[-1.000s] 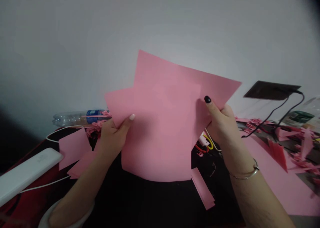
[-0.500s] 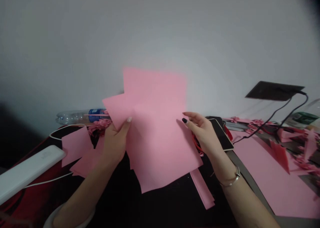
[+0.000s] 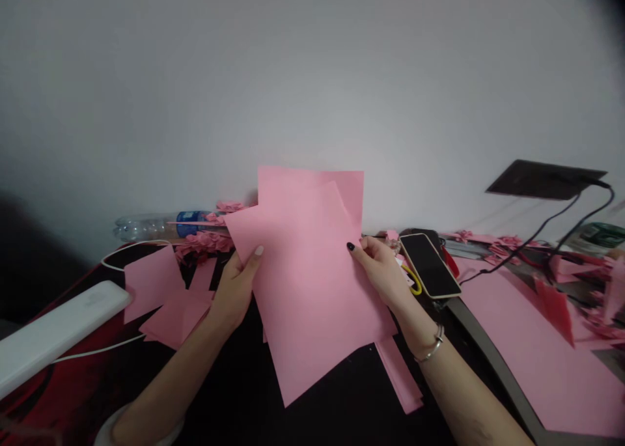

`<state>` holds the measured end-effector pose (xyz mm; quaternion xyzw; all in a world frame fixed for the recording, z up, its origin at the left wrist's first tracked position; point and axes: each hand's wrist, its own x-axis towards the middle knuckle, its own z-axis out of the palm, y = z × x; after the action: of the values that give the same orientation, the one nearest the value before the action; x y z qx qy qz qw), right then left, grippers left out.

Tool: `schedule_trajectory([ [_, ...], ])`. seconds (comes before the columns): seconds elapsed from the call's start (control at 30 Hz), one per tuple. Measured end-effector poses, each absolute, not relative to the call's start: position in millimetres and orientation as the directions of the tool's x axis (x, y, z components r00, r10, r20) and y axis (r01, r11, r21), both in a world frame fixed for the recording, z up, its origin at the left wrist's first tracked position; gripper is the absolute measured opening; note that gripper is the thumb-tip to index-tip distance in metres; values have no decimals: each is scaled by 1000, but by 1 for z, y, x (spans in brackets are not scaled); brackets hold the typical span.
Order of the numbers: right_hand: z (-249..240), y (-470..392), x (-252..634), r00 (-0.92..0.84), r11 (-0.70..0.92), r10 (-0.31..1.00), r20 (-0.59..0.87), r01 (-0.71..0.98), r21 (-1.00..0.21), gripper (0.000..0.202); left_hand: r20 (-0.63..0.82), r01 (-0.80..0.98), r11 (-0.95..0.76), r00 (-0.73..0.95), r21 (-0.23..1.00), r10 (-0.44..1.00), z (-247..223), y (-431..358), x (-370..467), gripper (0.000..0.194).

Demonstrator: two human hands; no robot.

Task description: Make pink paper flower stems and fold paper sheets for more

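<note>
Large sheets of pink paper (image 3: 312, 283) are held up in front of me, overlapping at an angle, with one sheet's upper edge showing behind the front one. My left hand (image 3: 237, 290) pinches their left edge, its thumb on the front and the fingers hidden behind. At the right edge my right hand (image 3: 381, 270) grips the paper between a dark-nailed thumb and fingers partly behind it. Below the right hand, narrow pink paper strips (image 3: 400, 377) lie on the black tabletop (image 3: 229, 394). Smaller pink paper pieces (image 3: 176, 316) lie left of my left hand.
At left are a white bar-shaped device (image 3: 68, 332) and a clear plastic bottle (image 3: 146, 228) on its side. Right of my right hand lies a phone (image 3: 430, 265). Further right are a big pink sheet (image 3: 541, 361), folded pink paper pieces (image 3: 600, 296) and a black cable (image 3: 527, 247).
My right hand's thumb and fingers have closed on the paper's right edge. The front sheet has tilted and come lower, while both hands have shifted slightly and the phone shows more fully.
</note>
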<state>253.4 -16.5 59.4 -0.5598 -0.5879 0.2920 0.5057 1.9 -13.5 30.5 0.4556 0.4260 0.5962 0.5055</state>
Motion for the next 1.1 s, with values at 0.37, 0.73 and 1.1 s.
schedule_trajectory([
  [0.37,59,-18,272,-107,273,962,251,347,-897,27,-115,-337,144,105,930,988,17,-13,1,46],
  [0.73,55,-31,294,-305,296,946,107,685,-666,37,-39,-369,94,153,924,987,16,-10,1,60],
  [1.1,50,-50,308,-276,428,895,350,750,-504,26,-157,-423,227,194,877,968,12,-6,3,50],
])
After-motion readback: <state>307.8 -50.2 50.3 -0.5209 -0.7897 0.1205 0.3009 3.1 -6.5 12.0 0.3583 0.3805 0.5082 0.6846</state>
